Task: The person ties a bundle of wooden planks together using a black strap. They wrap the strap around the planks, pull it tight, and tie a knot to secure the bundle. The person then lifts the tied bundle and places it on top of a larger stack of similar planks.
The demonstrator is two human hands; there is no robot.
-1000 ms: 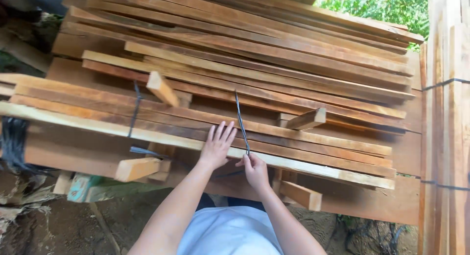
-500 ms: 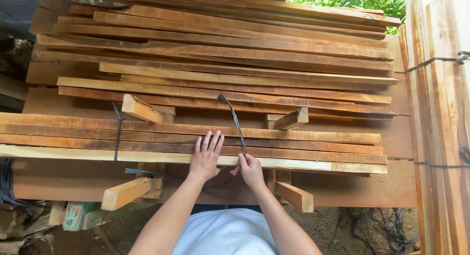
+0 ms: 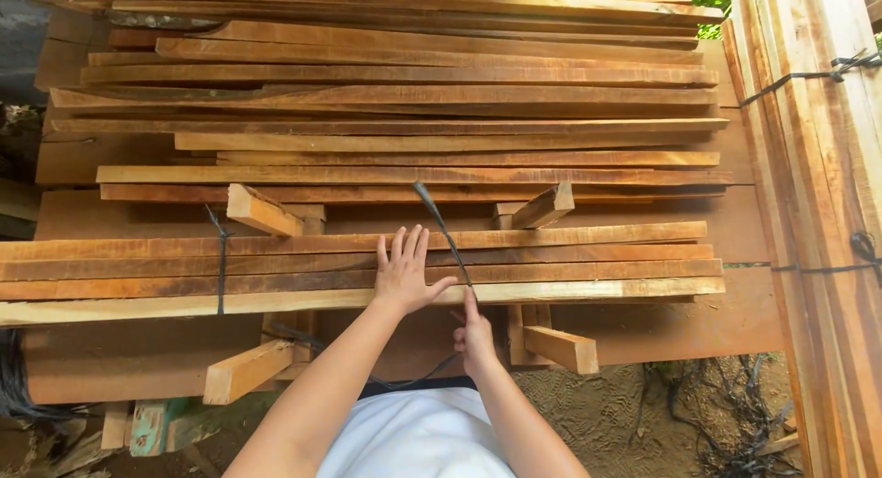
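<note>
A bundle of long wooden slats lies across short wooden crosspieces in front of me. My left hand rests flat on the bundle with fingers spread. A black strap curves up over the slats just right of that hand. My right hand grips the strap at the bundle's near edge, below the front slat. The strap's other end hangs under the bundle toward my body. A second black strap is tied around the bundle at the left.
Behind the bundle a large stack of planks rises in steps. Another strapped plank bundle stands at the right. Short crosspieces stick out toward me. Sandy ground with loose black straps lies lower right.
My right hand has slid down along the strap below the bundle's near edge. My left hand stayed pressed on the slats. The camera view has shifted so the bundle appears more level.
</note>
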